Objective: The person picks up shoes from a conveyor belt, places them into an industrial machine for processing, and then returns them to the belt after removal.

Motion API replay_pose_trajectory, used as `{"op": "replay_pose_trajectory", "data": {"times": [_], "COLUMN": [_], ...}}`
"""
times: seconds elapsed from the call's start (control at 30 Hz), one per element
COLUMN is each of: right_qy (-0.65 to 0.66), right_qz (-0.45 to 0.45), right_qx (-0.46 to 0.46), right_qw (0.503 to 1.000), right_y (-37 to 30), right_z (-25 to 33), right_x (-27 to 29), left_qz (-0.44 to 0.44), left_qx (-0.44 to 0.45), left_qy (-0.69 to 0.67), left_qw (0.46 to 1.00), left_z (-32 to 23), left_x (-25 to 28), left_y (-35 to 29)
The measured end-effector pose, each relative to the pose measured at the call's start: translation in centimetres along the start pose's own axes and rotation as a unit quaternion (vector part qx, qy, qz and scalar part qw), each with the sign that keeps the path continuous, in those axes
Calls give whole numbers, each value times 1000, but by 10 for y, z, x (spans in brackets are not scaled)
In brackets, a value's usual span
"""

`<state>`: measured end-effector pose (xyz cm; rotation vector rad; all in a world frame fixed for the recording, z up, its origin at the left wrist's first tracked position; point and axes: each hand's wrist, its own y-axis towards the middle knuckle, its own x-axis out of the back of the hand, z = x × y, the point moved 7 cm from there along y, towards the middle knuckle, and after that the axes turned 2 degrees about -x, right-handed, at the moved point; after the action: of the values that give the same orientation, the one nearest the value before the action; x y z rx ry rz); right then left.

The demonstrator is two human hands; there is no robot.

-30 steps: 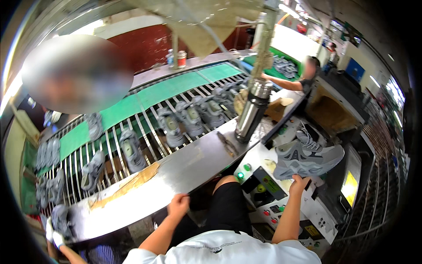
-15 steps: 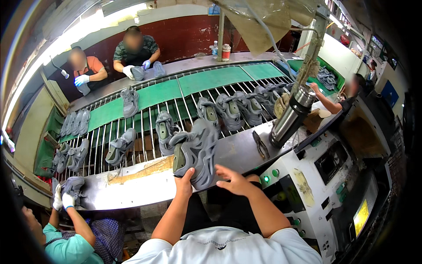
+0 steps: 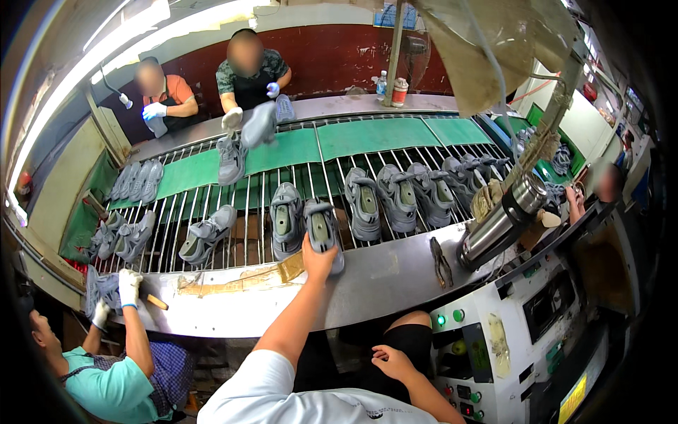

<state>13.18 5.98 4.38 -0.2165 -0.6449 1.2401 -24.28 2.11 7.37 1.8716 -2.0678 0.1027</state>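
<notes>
Factory hall with a dark red back wall; long conveyor of metal rods (image 3: pixel 212 244) and green mats running across, steel desk (image 3: pixel 381 283) along its near edge. From the head view: left arm stretched forward and up over the desk, left hand (image 3: pixel 318 258) grasping the heel end of a grey shoe (image 3: pixel 321 226), sole resting on the rods at the conveyor's near edge, just beside another grey shoe (image 3: pixel 286 219). Right hand (image 3: pixel 392 362) low near the lap, resting on the dark-clad thigh, fingers loosely curled and holding nothing. More grey shoes lined up to the right on the rods. Steel flask (image 3: pixel 503 220) standing tilted at the desk's right end, control panel (image 3: pixel 480 353) with green buttons below. Co-worker's gloved hand (image 3: pixel 129 286) at lower left; two people across the conveyor handling shoes.
</notes>
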Motion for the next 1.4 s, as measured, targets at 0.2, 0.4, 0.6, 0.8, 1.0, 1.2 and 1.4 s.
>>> {"op": "replay_pose_trajectory", "data": {"times": [0.2, 0.4, 0.6, 0.8, 1.0, 1.2, 1.4], "right_qy": [19, 6, -67, -231, -307, -301, -304], "right_qz": [-40, -82, -203, -288, -323, -292, -289], "right_qx": [6, 82, 148, 185, 244, 255, 226], "right_qw": [999, 993, 966, 911, 861, 871, 879], "right_y": [23, 78, 184, 247, 254, 261, 266], "right_z": [9, 51, 99, 123, 125, 122, 119], "right_x": [11, 12, 33, 29, 14, 5, 10], "left_qz": [28, 95, 151, 119, 100, 167, 158], "left_qx": [-20, -39, -49, -131, -53, -109, -10], "left_qy": [-29, -39, 98, -65, 161, 241, 313], "left_qw": [999, 994, 983, 982, 980, 950, 936], "left_z": [45, 51, 4, -27, 76, 123, 77], "left_x": [-34, -34, -5, 37, 52, 16, -24], "left_y": [60, 64, 71, 208, 351, 407, 398]}}
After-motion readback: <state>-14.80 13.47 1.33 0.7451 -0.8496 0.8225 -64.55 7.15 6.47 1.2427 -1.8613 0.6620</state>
